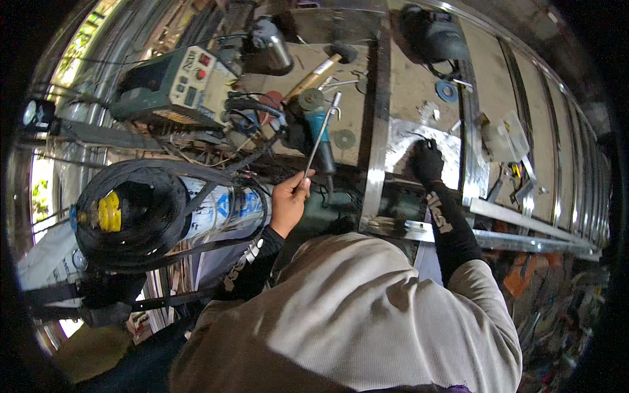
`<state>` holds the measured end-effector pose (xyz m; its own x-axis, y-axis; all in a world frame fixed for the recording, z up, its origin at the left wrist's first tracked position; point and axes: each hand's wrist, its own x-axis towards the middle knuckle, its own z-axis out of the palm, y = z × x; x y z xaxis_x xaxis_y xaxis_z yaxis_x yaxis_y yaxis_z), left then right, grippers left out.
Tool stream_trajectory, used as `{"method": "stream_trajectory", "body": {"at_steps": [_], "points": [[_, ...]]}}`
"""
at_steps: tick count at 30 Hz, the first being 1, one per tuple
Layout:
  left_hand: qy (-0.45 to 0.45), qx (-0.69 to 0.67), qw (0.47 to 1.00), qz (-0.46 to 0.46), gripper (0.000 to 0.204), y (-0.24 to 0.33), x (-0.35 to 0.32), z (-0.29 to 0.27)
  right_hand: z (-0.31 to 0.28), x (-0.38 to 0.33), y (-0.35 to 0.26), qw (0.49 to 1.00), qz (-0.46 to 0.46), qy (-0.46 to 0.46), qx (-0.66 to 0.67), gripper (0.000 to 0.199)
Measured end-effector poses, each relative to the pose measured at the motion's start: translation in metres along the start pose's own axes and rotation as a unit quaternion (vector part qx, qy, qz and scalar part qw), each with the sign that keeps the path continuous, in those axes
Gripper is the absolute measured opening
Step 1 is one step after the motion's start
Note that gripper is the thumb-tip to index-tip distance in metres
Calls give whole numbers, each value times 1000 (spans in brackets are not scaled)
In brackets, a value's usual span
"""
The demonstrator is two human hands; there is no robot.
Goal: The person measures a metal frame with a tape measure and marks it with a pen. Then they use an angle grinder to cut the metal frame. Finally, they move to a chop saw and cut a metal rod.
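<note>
Over a beige, steel-framed workbench [355, 108] — slim steel rod with hooked end [322, 139], raised in a bare left hand [291, 202].
Left fingers closed round the rod's lower end, beside a teal-and-black angle grinder [314, 120]; black-gloved right hand [428, 162], fingers partly curled, over a shiny silver metal sheet [398, 147] — whether gripping anything, cannot tell.

**Lettering spotted around the shop**

Big blue characters on the pale cylinder [229, 213], partly behind black hoses [205, 195]; dark lettering on the boxy green machine [147, 88]'s cream front panel [191, 84], kinda blurry; pale print on the black right sleeve [452, 229], can't make it out
</note>
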<state>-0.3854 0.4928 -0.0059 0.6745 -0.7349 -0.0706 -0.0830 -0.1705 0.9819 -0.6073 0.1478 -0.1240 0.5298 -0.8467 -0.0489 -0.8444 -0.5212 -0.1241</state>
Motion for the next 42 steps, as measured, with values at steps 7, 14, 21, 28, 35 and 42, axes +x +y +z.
{"method": "stream_trajectory", "body": {"at_steps": [7, 14, 21, 28, 35, 42], "points": [[30, -70, 991, -111, 29, -15, -24, -1, 6, -52, -3, 931, -51, -60, 357, 39], [-51, 13, 994, -92, 29, -34, -24, 30, -5, -161, -53, 920, -233, -15, 316, 39], [-148, 37, 988, -36, 30, -19, 17, 76, -46, -186, -72, 675, 43, -252, 692, 29], [-239, 96, 966, 27, 32, 7, 42, 121, -51, -214, -35, 640, 139, -181, 734, 39], [-271, 23, 961, -52, 44, 10, 37, 152, -77, -216, -31, 658, 136, -126, 730, 50], [-403, -13, 915, 20, 59, 6, 23, 152, -82, -189, -42, 590, 77, -142, 791, 43]]}}
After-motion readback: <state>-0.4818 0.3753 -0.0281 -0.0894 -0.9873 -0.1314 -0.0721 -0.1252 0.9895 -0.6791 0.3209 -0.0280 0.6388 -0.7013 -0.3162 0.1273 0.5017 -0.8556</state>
